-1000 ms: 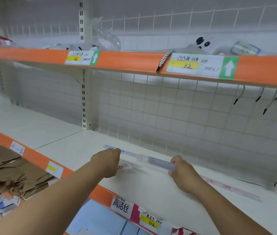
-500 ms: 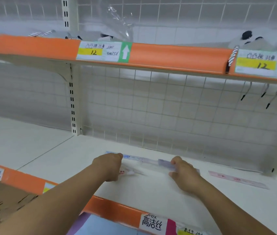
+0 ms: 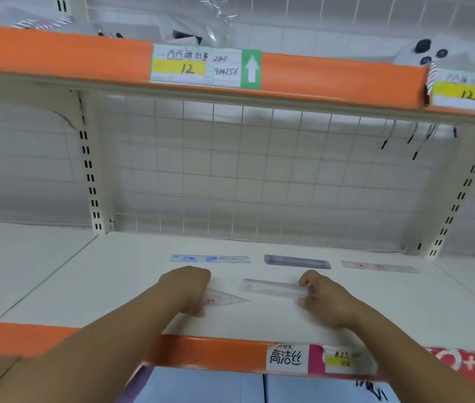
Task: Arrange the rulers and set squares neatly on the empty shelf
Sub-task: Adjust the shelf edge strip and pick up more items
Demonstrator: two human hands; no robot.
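Note:
Three rulers lie in a row toward the back of the white shelf (image 3: 114,286): a blue ruler (image 3: 210,258), a purple ruler (image 3: 297,261) and a pink ruler (image 3: 379,266). In front of them lies a clear ruler (image 3: 271,286); my right hand (image 3: 323,298) pinches its right end between fingers and thumb. A clear set square (image 3: 226,299) with pink marks points right. My left hand (image 3: 187,289) is curled over its left end, hiding that part.
A wire grid back panel (image 3: 259,175) closes the shelf behind. Slotted uprights stand at the left (image 3: 89,181) and right (image 3: 457,202). The orange upper shelf edge (image 3: 332,77) hangs overhead, and an orange front edge (image 3: 216,353) carries price labels.
Both hands have come off the blue and purple rulers, which now lie in the back row. The hands drew nearer, the right onto the clear ruler, the left onto the set square.

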